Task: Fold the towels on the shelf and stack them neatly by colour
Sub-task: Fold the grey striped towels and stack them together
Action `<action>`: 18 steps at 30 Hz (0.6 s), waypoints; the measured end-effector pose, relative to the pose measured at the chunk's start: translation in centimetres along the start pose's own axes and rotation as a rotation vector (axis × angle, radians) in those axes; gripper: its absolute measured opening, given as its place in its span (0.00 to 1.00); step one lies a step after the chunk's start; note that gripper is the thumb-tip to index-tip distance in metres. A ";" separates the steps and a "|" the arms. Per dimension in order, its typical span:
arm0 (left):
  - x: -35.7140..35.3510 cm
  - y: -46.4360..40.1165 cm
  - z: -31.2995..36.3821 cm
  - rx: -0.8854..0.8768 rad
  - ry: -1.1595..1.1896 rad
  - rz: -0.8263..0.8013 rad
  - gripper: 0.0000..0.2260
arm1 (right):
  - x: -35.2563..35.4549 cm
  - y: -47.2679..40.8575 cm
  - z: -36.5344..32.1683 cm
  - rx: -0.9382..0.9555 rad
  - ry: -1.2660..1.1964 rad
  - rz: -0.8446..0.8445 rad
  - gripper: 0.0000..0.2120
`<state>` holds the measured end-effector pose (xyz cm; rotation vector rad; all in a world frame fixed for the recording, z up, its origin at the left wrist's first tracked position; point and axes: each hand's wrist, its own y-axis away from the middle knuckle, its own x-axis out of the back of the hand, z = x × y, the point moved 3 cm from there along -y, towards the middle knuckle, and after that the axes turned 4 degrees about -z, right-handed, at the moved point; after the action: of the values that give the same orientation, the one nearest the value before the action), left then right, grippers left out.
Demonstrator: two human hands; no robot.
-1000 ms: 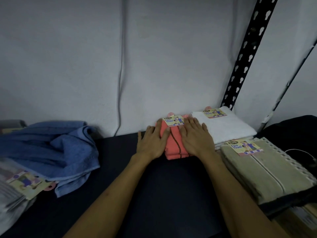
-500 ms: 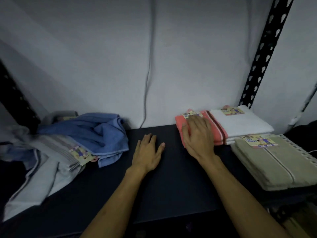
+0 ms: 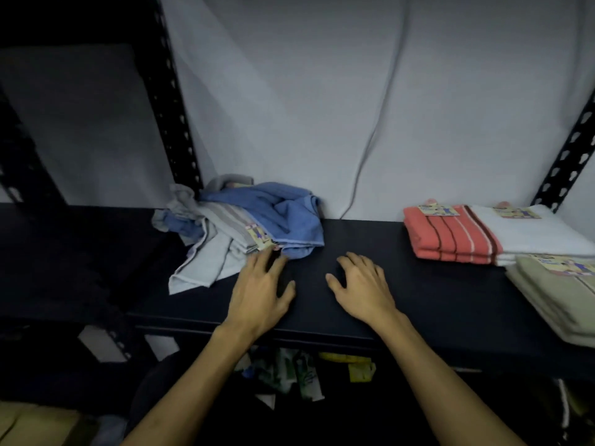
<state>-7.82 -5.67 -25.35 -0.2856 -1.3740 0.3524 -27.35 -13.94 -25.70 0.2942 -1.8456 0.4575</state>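
Your left hand (image 3: pixel 257 292), fingers spread, tips at unfolded heap (image 3: pixel 244 226), likely to pull next towel. Right hand (image 3: pixel 362 289), fingers loosely spread, empty, right of heap. Coral stack (image 3: pixel 450 235) far right of heap, folded.

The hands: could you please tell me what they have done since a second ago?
Both hands have left the coral towel. The left hand has moved left, fingertips now at the edge of the unfolded pile; the right hand hovers open over the bare shelf. Neither grips anything. The coral, white and beige towels stay folded.
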 end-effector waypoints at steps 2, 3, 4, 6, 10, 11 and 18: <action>1.5 0.0 -2.3 0.052 -0.048 0.085 0.30 | -0.6 -0.4 -3.1 0.052 -0.058 -0.004 0.32; 2.0 -0.2 -3.5 0.083 -0.057 0.088 0.32 | -0.9 -0.8 -4.8 0.088 -0.084 -0.002 0.33; 2.0 -0.5 -4.8 0.116 -0.064 0.060 0.33 | -1.3 -1.3 -6.4 0.125 -0.104 0.000 0.34; 1.4 -0.5 -7.0 0.185 -0.071 -0.073 0.34 | -2.2 -2.3 -8.9 0.166 -0.121 -0.018 0.35; 0.1 -0.2 -8.4 0.246 0.018 -0.238 0.35 | -3.7 -3.3 -9.7 0.139 -0.038 -0.147 0.35; 0.1 -0.2 -8.2 0.244 0.021 -0.244 0.35 | -3.8 -3.3 -9.5 0.140 -0.026 -0.159 0.34; 0.3 -0.1 -8.2 0.248 0.029 -0.264 0.35 | -3.9 -3.1 -9.7 0.151 -0.010 -0.173 0.32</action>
<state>0.31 -5.62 -26.49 0.0949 -1.3056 0.2929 -16.61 -12.41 -26.25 0.5544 -1.7803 0.4765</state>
